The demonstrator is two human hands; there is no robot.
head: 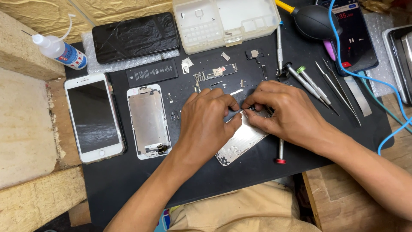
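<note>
Both hands meet over an opened silver phone housing (238, 144) lying on the black work mat (128, 180). My left hand (208, 122) pinches a thin metal tool, probably tweezers (235, 112), whose tip points right. My right hand (281, 112) presses its fingers on the housing's top end, fingertips closed around a tiny part I cannot make out. A red-tipped screwdriver (280, 152) lies under my right hand. A logic board (214, 75) and several small loose parts lie just beyond the hands.
Left on the mat: a white phone (93, 117), a screen assembly face down (149, 121), a black battery (152, 73), a cracked dark screen (135, 36). A parts box (225, 21), glue bottle (58, 50), blower (315, 21), screwdrivers, tweezers (339, 88), blue cable (369, 79).
</note>
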